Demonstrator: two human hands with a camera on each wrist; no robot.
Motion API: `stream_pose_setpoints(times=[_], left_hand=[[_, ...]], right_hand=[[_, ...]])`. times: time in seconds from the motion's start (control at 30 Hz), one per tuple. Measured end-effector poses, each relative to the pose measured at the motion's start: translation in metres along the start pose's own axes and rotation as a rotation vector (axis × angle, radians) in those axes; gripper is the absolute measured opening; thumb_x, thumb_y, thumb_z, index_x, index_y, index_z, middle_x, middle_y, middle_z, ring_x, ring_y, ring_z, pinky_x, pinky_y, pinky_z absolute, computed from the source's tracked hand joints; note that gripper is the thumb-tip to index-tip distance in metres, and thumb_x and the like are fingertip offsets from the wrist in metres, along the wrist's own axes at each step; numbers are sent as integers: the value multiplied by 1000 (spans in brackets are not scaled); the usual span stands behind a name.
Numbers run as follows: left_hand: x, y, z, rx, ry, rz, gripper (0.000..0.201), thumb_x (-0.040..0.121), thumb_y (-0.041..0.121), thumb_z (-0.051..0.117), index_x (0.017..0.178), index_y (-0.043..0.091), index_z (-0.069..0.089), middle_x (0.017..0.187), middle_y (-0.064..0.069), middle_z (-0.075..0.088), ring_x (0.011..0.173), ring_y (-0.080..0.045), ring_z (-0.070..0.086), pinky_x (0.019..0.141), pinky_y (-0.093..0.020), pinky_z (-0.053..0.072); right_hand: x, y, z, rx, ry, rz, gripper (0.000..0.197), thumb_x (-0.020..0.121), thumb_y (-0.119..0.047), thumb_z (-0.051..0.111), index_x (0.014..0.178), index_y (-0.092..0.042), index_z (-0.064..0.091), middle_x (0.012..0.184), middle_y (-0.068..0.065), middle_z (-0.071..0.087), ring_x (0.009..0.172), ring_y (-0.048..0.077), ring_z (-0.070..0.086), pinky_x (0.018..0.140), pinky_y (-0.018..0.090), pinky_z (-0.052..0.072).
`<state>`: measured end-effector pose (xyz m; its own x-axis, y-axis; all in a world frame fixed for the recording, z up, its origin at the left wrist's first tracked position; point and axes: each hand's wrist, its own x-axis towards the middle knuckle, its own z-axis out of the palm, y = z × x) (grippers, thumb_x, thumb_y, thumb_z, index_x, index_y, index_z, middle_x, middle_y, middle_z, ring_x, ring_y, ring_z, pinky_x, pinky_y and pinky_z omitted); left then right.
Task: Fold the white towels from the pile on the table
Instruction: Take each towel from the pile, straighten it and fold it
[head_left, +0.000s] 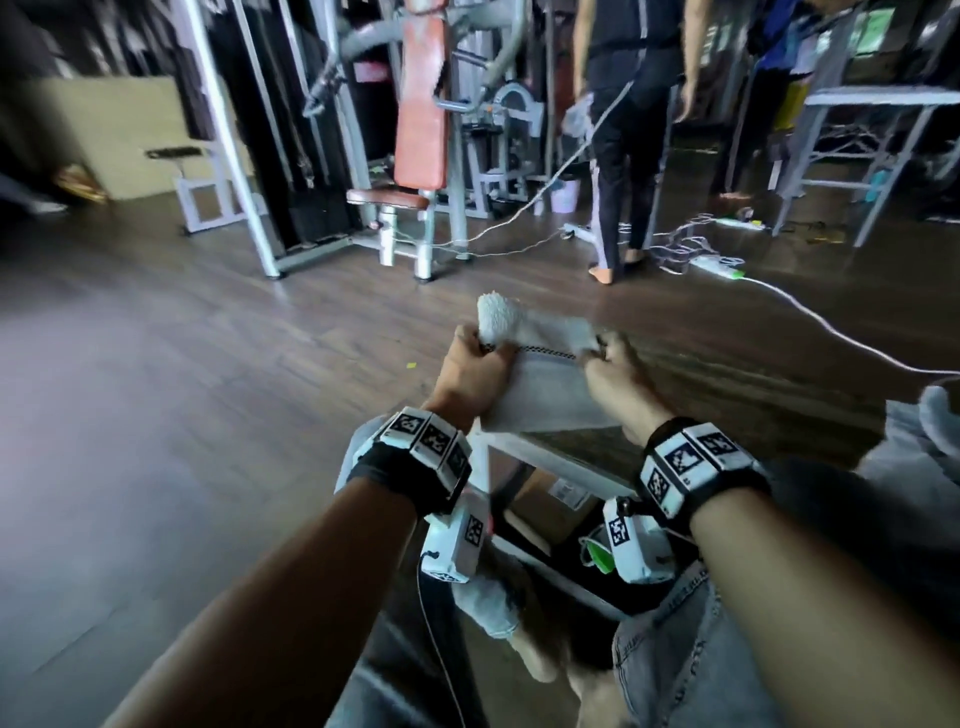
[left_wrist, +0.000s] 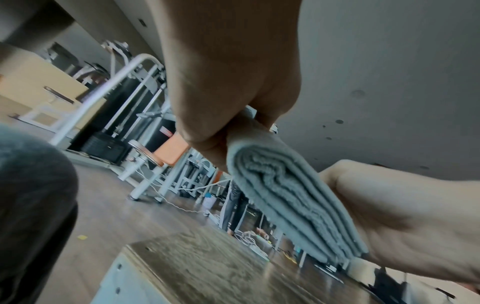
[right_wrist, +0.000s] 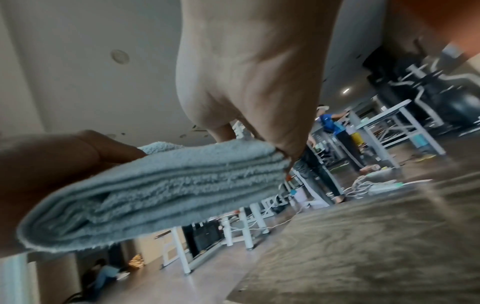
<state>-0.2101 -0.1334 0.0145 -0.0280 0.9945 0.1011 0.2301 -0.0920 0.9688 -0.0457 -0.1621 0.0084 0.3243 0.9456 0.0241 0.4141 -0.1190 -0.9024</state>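
You have the table (head_left: 524, 448) close in front of you, its wood-grain top just below and slightly nearer than what you hold; more white cloth, probably the pile (head_left: 930, 415), shows at the right edge of the head view, too cut off to be sure.

The towel (head_left: 540, 358) is already folded into a thick, many-layered pad and hangs in the air between your hands, clear of the tabletop. Its long axis runs left to right across your body, and its flat face tilts down toward you. One rolled end bulges up past your left hand (head_left: 475, 371); the striped hem lies across the top between the two grips.

Your left hand grips the left end, fingers curled round the stacked layers. Your right hand (head_left: 615, 376) pinches the right end, thumb on one face and fingers on the other. Both sit level, wrists forward, about equally near the table.

My judgement: the fold looks done, so the coming move is straight down and toward you onto the tabletop, keeping the long axis level so the layers do not slide apart.
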Motion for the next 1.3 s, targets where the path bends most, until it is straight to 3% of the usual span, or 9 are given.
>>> stream_pose_setpoints(times=[0.23, 0.33, 0.5, 0.6, 0.73, 0.87, 0.97, 1.07, 1.3], left_hand=[[6, -6, -67, 81, 257, -42, 18, 85, 27, 67, 90, 17, 53, 86, -1, 61, 84, -19, 59, 80, -36, 53], [7, -19, -88, 160, 325, -83, 36, 78, 39, 69, 100, 12, 56, 91, -2, 65, 86, -18, 62, 80, -34, 54], [1, -48, -121, 247, 378, -151, 38, 78, 31, 71, 95, -2, 60, 77, 0, 57, 69, -10, 53, 57, -23, 43], [-8, -68, -138, 235, 423, -238, 46, 82, 27, 72, 110, 7, 41, 84, 3, 50, 72, -6, 49, 69, -27, 43], [-19, -108, -161, 215, 380, -362, 46, 85, 22, 67, 110, 17, 28, 89, -3, 52, 75, -16, 53, 64, -30, 46], [-26, -159, -175, 166, 286, -492, 30, 83, 12, 70, 102, 16, 47, 70, -8, 56, 44, -12, 44, 41, -22, 35], [-31, -195, -178, 120, 126, -602, 15, 87, 1, 65, 81, 12, 57, 44, 3, 52, 28, -3, 39, 33, -14, 30], [-29, -243, -173, 79, 54, -698, 19, 85, -2, 65, 73, 12, 63, 49, 0, 51, 30, -2, 40, 35, -13, 34], [-19, -342, -153, 104, 51, -934, 25, 85, -6, 58, 69, 13, 64, 57, -1, 52, 41, -7, 46, 41, -18, 39]], right_hand=[[-5, -35, 65, 93, -157, -99, 31, 100, -15, 39, 131, -16, 38, 114, 6, 56, 91, 21, 53, 75, 28, 40], [-5, -39, 85, 95, -267, -111, 37, 97, -13, 35, 133, -19, 32, 111, 8, 56, 88, 23, 55, 71, 32, 43], [-9, -36, 117, 55, -393, -88, 45, 94, -14, 34, 138, -22, 27, 121, 5, 51, 103, 27, 54, 86, 36, 44], [-13, -34, 138, -2, -461, -71, 42, 97, -11, 35, 138, -18, 28, 113, 1, 43, 97, 22, 45, 82, 28, 34], [-18, -27, 180, -117, -538, -64, 43, 93, -10, 38, 134, -16, 27, 118, 6, 47, 102, 25, 51, 85, 30, 37], [-22, -4, 218, -230, -559, -119, 25, 92, -7, 43, 108, -18, 27, 92, 4, 51, 76, 23, 51, 70, 32, 37], [-18, 25, 242, -399, -618, -135, 20, 88, -10, 48, 102, -18, 36, 93, 2, 52, 88, 30, 57, 72, 30, 38], [-6, 58, 270, -558, -679, -89, 14, 86, -11, 48, 95, -22, 45, 95, 1, 54, 94, 27, 57, 76, 29, 41], [19, 133, 339, -658, -940, 102, 33, 91, -6, 42, 120, -15, 55, 130, 9, 57, 116, 26, 55, 91, 27, 41]])
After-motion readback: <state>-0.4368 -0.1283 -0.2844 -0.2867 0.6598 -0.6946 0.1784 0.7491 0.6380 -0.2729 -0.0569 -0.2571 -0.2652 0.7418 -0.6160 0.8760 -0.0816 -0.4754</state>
